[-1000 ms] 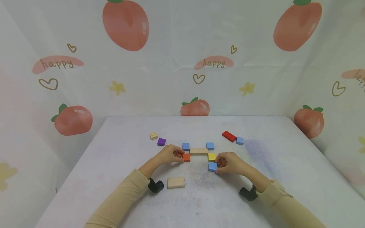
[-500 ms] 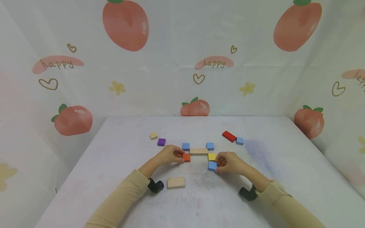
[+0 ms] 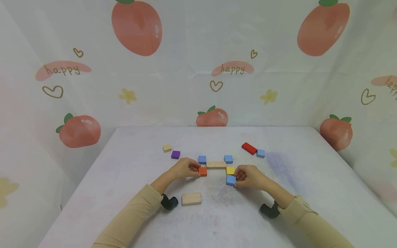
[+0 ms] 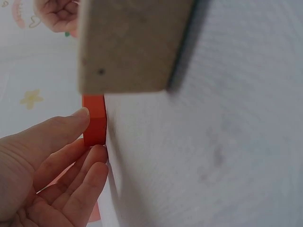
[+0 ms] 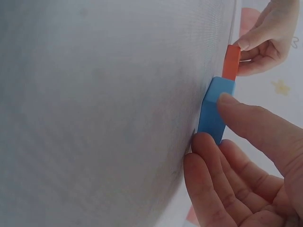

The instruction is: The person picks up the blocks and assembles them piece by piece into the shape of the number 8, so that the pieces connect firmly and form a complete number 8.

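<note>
My left hand (image 3: 185, 167) pinches an orange block (image 3: 202, 171) between thumb and fingers, as the left wrist view shows from the side. On the right, a light blue block (image 3: 231, 180) is pinched by my right hand (image 3: 249, 177); thumb and fingertips meet its sides in the right wrist view. That block touches the near side of a yellow block (image 3: 230, 171). Between the two rows lies a long wooden block (image 3: 216, 165), with a blue block (image 3: 202, 159) at its far left end and another blue block (image 3: 228, 158) at its far right end.
A wooden plank (image 3: 191, 198) lies nearer, beside the left wrist. At the back left are a ridged wooden block (image 3: 167, 147) and a purple block (image 3: 175, 154). A red block (image 3: 249, 148) touches a light blue block (image 3: 261, 153) at the back right.
The light blue block under my right hand has slid slightly away from me, up against the yellow block. My left hand and the orange block have stayed in place.
</note>
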Demonstrator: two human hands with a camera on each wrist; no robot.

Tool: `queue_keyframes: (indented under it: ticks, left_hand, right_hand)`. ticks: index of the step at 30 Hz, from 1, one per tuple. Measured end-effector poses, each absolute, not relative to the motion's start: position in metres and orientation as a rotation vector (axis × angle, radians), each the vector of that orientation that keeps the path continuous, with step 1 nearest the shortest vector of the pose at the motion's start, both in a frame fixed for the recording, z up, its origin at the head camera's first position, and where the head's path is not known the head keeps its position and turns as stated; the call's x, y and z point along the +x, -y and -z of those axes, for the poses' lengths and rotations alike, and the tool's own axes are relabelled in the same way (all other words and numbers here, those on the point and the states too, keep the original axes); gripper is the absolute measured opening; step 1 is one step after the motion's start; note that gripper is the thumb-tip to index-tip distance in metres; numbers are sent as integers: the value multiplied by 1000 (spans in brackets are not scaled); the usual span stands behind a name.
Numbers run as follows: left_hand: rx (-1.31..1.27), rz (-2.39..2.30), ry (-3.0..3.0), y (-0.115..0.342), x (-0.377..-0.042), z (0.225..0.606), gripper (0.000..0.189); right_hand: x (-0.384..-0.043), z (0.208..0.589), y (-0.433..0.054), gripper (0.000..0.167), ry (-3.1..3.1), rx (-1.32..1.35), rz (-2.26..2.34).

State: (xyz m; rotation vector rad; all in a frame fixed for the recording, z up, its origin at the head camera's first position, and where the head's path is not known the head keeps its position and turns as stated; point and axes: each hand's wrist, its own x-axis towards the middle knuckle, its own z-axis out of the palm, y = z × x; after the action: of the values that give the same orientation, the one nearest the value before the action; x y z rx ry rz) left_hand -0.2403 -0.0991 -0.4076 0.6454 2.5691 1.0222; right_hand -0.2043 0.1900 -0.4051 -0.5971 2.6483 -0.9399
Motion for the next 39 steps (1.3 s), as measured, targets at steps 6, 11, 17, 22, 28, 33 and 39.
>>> queue_keyframes:
  ticks: [6,11,17,22,28,33,39]
  left_hand:
    - [623,-1029,-2566,99,-241,408,33]
    - [612,-1025,-2569,99,-241,408,33]
    - [621,-1024,-2569,99,-241,408,34]
    - [619,-1026,-2566,99,-241,407,35]
    - [612,-1025,-2556,100,-241,407,36]
    - [672,-1032,-2569,106,-240,405,35]
    - [625,-1090,-2641,119,-242,398,35]
  right_hand:
    - [-205,405,-189,28,-2648,-586,939]
    - [-205,405,-189,28,-2643,-587,947]
    - [-206,405,-190,28,-2641,-603,950]
    - [-206,405,-190,28,-2640,-600,948]
    - [-207,406,-189,28,-2639,-590,937]
    - [-207,406,-190,28,-2637,-604,938]
    - [-207,406,-190,28,-2632,-609,945]
